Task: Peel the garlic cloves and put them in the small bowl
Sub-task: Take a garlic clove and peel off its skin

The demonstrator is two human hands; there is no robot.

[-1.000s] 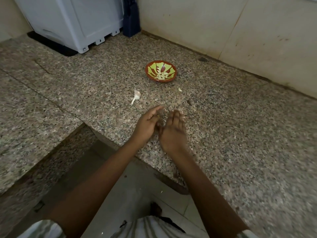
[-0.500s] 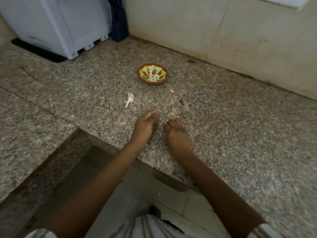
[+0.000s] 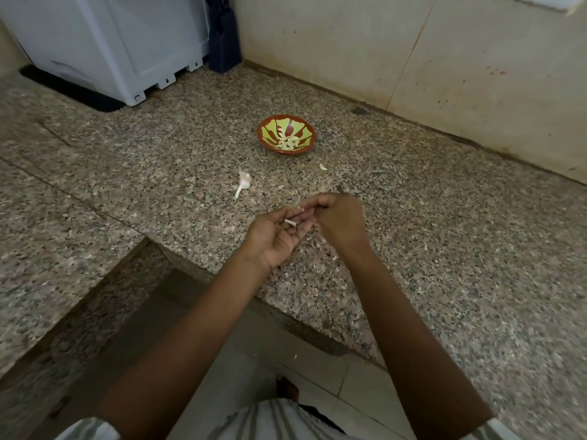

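Granite counter [image 3: 444, 249] fills the frame. At centre the left hand [image 3: 273, 238], palm up, cradles a pale garlic piece [image 3: 289, 222] in half-curled fingers; the right hand [image 3: 341, 222] brings curled fingertips against it, grip unclear. Small bowl [image 3: 261, 136] with peeled cloves [image 3: 287, 142] sits upper centre
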